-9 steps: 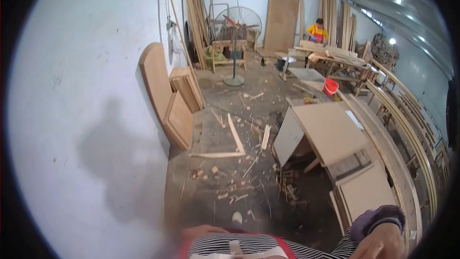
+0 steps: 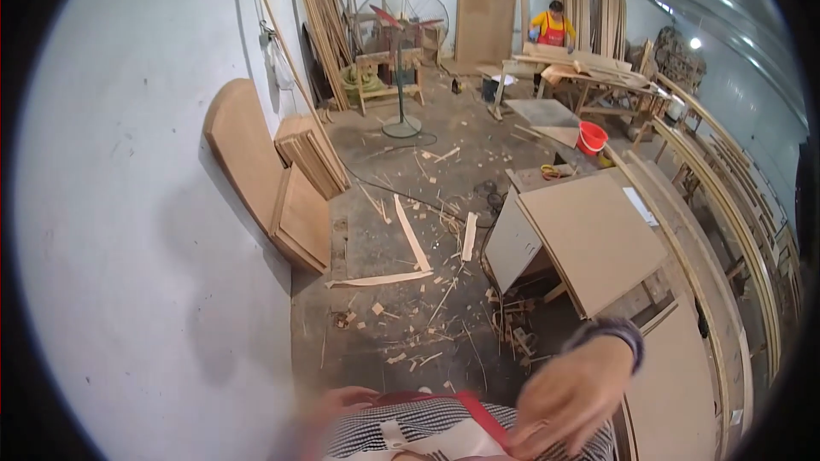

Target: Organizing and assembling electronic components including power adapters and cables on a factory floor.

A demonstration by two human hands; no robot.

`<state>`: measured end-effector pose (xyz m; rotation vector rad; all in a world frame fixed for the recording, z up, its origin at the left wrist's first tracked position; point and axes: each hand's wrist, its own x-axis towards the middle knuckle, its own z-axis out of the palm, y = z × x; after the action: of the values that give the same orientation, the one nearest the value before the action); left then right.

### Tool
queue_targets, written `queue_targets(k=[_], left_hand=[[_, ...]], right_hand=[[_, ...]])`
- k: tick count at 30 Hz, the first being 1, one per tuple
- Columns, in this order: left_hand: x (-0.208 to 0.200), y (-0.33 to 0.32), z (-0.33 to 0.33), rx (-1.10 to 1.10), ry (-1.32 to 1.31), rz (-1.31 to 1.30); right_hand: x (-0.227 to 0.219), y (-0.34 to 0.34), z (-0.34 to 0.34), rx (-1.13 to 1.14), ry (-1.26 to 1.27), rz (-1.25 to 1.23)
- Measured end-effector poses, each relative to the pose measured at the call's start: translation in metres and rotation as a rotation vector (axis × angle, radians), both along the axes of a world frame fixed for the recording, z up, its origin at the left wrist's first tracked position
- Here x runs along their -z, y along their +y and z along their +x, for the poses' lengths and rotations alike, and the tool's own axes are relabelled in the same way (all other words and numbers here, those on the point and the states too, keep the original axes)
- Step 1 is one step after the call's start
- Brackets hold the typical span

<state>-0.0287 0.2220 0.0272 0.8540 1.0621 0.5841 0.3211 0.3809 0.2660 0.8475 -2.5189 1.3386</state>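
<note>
My right hand (image 2: 574, 391), with a dark purple cuff at its wrist, hangs before my body at the lower right. Its fingers bend downward beside the red strap (image 2: 483, 420) of my apron. Blur and the frame edge hide whether they grip the strap. At the lower left, my left hand (image 2: 346, 401) shows only in part, blurred, with fingers stretched out beside my black-and-white patterned clothing (image 2: 359, 434). No object shows in it. Nearest to my right hand are a brown board (image 2: 670, 384) and a cabinet-like piece topped with a larger board (image 2: 589, 235).
Wood strips (image 2: 412, 235) and offcuts litter the floor ahead. Panels (image 2: 303, 218) lean on the left wall. A standing fan (image 2: 401, 77), a red bucket (image 2: 591, 137) and long stacked strips (image 2: 726, 205) stand farther off. Another person (image 2: 555, 27) works at a far bench.
My right hand has moved up and left, in front of my body. More of my left hand's fingers show. The view has shifted slightly, and the far person stands more upright.
</note>
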Motion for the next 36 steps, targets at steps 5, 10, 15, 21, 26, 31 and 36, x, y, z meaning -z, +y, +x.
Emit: queue_targets(k=[5,10,15,21,26,31,36], left_hand=[[0.049,0.041,-0.043,-0.35,0.189,-0.022],[0.055,0.126,-0.094,-0.479,0.166,0.206],[0.066,0.247,-0.184,-0.488,0.049,-0.06],[0.035,0.404,-0.249,-0.341,-0.051,0.126],[0.035,0.496,-0.286,-0.345,0.016,0.106],[0.053,0.589,-0.329,-0.395,0.258,0.165],[0.067,0.685,-0.342,-0.651,0.135,0.115]], right_hand=[[-0.008,0.119,-0.117,0.189,0.275,0.026],[-0.022,0.194,-0.198,0.281,0.525,0.092],[-0.032,0.283,-0.262,0.318,0.555,0.232],[-0.022,0.389,-0.301,0.398,0.625,-0.027],[0.038,0.489,-0.327,0.811,0.574,-0.049],[0.079,0.607,-0.318,1.017,0.289,-0.124],[0.114,0.755,-0.346,0.892,0.151,-0.367]])
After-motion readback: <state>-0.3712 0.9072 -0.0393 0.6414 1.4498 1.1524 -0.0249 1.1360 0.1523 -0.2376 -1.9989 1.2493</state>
